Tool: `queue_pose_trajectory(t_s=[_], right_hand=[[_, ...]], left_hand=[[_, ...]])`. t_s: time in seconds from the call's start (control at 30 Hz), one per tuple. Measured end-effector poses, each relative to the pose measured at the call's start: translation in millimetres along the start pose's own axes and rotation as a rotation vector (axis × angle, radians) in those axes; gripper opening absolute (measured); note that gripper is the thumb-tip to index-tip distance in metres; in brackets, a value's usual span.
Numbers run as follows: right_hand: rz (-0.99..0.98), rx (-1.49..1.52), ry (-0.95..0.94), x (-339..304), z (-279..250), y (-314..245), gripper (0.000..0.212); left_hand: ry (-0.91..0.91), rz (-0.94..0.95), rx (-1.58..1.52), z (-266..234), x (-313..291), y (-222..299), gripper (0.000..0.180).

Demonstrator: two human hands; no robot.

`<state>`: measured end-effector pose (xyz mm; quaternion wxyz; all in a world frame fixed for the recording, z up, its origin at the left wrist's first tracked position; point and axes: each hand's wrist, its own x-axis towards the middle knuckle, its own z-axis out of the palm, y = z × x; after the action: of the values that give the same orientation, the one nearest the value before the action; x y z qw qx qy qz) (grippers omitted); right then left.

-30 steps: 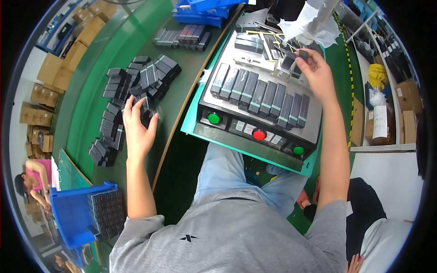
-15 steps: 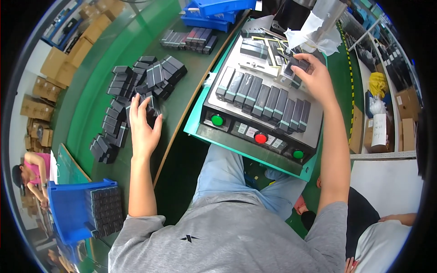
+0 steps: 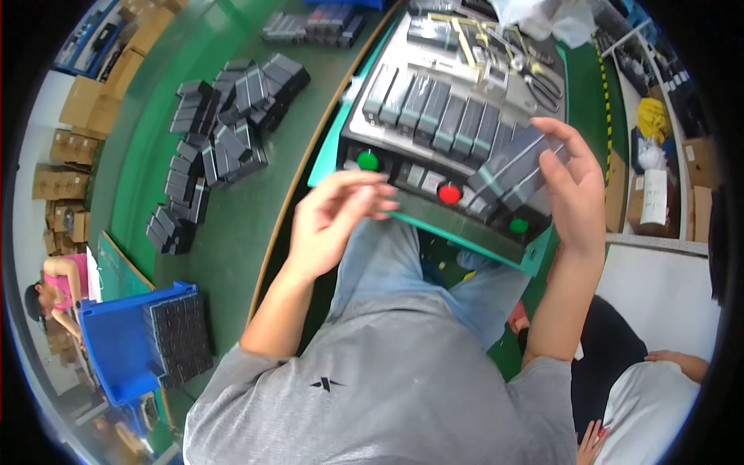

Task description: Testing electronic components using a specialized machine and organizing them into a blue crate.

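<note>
My right hand (image 3: 575, 184) grips slim black rectangular blocks (image 3: 518, 170) with pale teal bands, at the right end of the machine's front row. Thumb and fingers press on their right end, and the blocks sit tilted against the row. Several similar black blocks (image 3: 425, 108) stand side by side on the machine top (image 3: 496, 97). My left hand (image 3: 329, 225) hovers just off the machine's front left edge, below a green button (image 3: 367, 160). Its fingers are loosely bent and slightly blurred, with nothing visible in them.
A red button (image 3: 449, 193) and second green button (image 3: 520, 225) line the machine front. Pliers (image 3: 540, 84) lie behind the row. Loose black blocks (image 3: 232, 151) cover part of the green table (image 3: 240, 225). A blue bin (image 3: 116, 341) holds stacked blocks. Another person (image 3: 66, 283) works far left.
My left hand has left the loose blocks on the table and moved right to the machine front. My right hand has come nearer from the tools and now grips blocks at the row's end.
</note>
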<state>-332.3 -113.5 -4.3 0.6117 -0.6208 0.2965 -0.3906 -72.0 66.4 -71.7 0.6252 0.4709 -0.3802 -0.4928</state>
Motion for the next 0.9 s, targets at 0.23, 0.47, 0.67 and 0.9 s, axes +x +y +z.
queue_pose_trajectory(t_s=[0.23, 0.47, 0.67, 0.9], right_hand=[[0.155, -0.052, -0.093, -42.8, 37.1, -0.3, 0.035], [0.192, -0.072, -0.019, -65.8, 27.9, -7.0, 0.035], [0.15, -0.103, -0.032, -71.9, 23.3, -11.1, 0.038], [0.147, -0.061, 0.026, -73.9, 17.0, -12.1, 0.034]], left_hand=[[-0.464, -0.393, -0.418, 70.2, 10.2, 5.6, 0.047], [-0.521, -0.47, -0.475, 88.1, 0.7, 12.5, 0.056], [-0.516, -0.534, -0.529, 91.7, 1.9, 17.2, 0.065], [-0.575, -0.559, -0.605, 94.2, 6.1, 15.2, 0.068]])
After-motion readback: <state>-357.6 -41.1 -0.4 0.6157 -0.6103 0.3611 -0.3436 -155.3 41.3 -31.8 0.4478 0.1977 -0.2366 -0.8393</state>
